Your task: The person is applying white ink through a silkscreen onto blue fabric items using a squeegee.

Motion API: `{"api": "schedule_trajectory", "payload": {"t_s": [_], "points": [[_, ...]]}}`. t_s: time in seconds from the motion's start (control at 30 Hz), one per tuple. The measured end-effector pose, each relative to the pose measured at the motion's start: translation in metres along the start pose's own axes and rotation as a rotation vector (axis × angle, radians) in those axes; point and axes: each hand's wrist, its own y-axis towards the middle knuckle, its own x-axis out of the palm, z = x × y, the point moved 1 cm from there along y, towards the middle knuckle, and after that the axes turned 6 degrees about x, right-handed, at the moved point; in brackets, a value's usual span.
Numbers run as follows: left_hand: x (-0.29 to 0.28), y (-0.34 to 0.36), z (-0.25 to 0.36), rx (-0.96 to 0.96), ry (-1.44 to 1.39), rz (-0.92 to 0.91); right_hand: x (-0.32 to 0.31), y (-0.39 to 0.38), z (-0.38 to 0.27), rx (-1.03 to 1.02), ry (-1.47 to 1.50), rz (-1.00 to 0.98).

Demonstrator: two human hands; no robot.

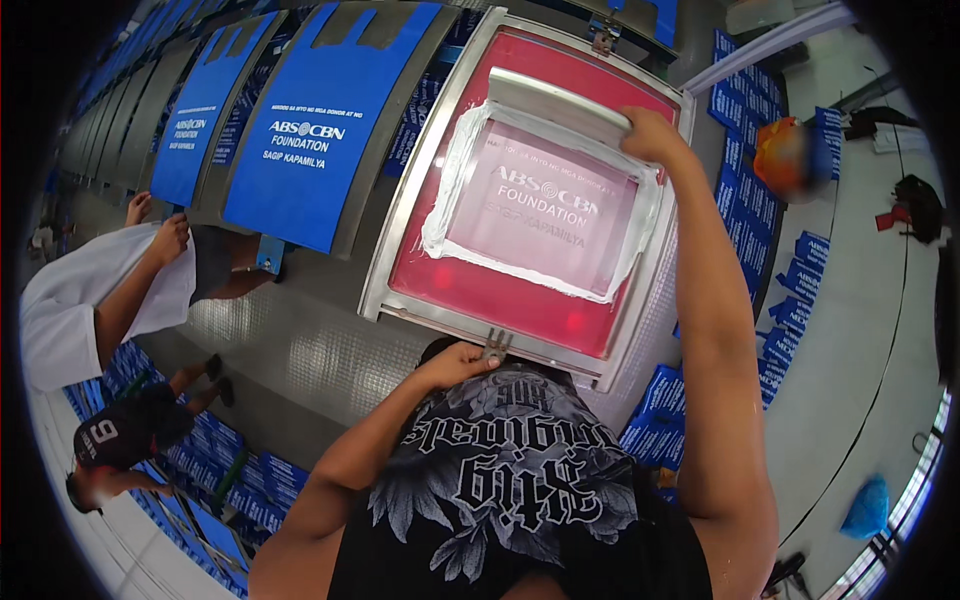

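Observation:
A silkscreen frame (431, 170) with a metal rim and red-pink mesh lies in front of me. White ink (438, 215) is smeared around a pale window with lettering. Across the far side of that window lies a long metal squeegee (550, 102), and my right hand (650, 135) is closed around its right end. Down at the frame's near edge, my left hand (458, 366) grips a small metal bracket (497, 346) with its fingers.
To the left, printed blue bags (315, 130) lie on a row of metal boards. A person in a white shirt (120, 290) handles one there; another person (130, 440) bends farther back. More blue bags (735, 190) cover the floor at right, near an orange-clad person (785, 155).

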Motion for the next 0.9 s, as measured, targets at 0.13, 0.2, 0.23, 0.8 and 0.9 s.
{"api": "schedule_trajectory", "payload": {"t_s": [0.13,0.2,0.23,0.8,0.9], "points": [[0.011,-0.011,0.037,0.103,0.044,-0.077,-0.003,-0.025,-0.02,0.136,-0.1,-0.038],[0.014,-0.012,0.037,0.138,-0.053,-0.078,0.001,-0.064,-0.042,0.186,-0.056,-0.102],[0.014,-0.013,0.037,0.135,-0.049,-0.096,0.008,-0.091,-0.058,0.177,-0.059,-0.115],[-0.007,-0.004,0.029,-0.082,0.503,0.157,0.069,-0.245,-0.035,0.24,0.277,0.029],[-0.015,-0.015,0.085,0.07,0.978,0.349,0.102,-0.237,0.008,0.192,0.762,0.081]]}}
